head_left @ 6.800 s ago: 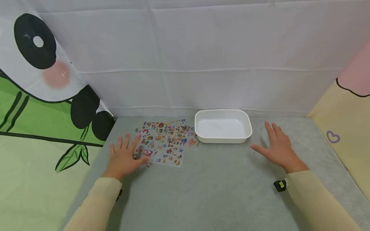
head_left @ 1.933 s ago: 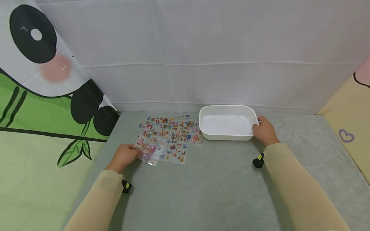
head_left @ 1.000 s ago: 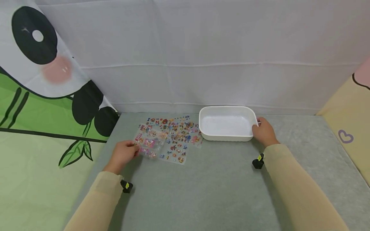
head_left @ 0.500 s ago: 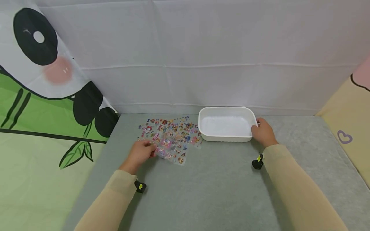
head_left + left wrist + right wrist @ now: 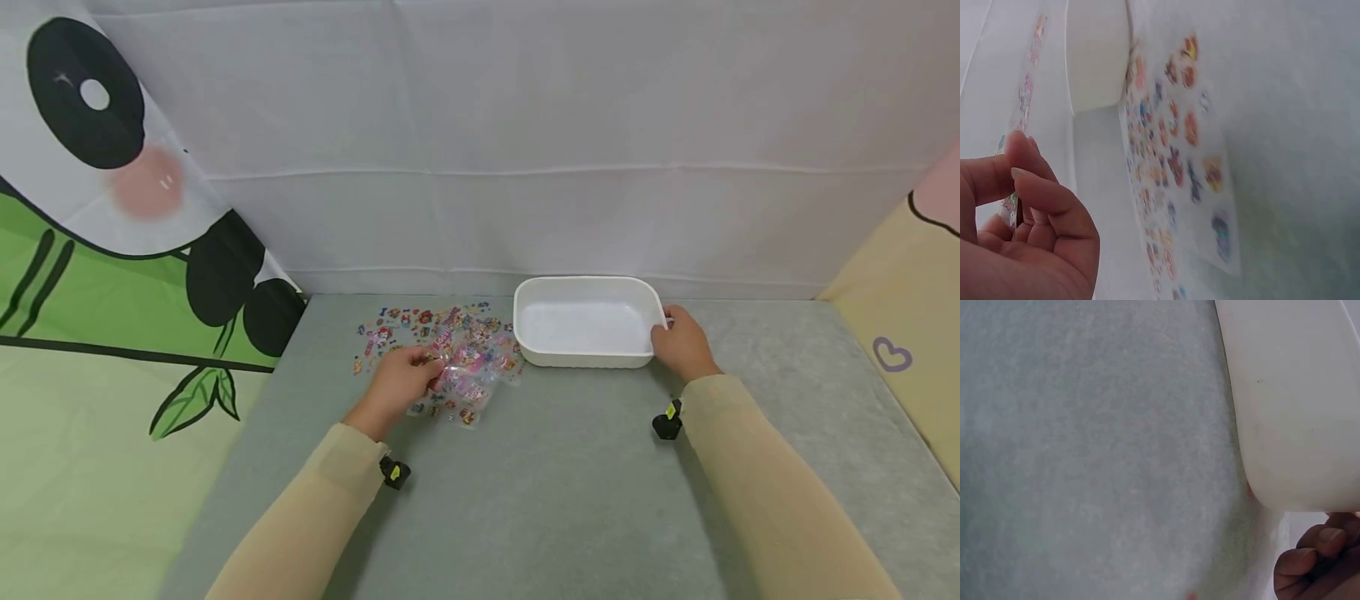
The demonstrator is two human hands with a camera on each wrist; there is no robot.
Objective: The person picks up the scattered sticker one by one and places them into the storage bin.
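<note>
My left hand (image 5: 401,383) pinches a clear sticker sheet (image 5: 468,362) with pink pictures by its left edge, holding it raised over the other sticker sheets (image 5: 405,320) on the table. In the left wrist view, thumb and fingertips of the left hand (image 5: 1041,219) meet on the sheet, seen nearly edge-on. The white rectangular tray (image 5: 588,321) stands right of the sheets with nothing in it. My right hand (image 5: 684,346) grips the tray's right end. In the right wrist view, curled fingers of the right hand (image 5: 1316,556) show by the tray's corner (image 5: 1297,456).
The grey tabletop (image 5: 555,483) reaches back to a white cloth wall (image 5: 525,225). A printed green-and-white cloth (image 5: 210,333) hangs at the left side, and a cream one (image 5: 892,333) at the right.
My left hand, first open over the sheets, has taken up the pink sticker sheet and carried it right, toward the tray. My right hand came in from the right and took hold of the tray.
</note>
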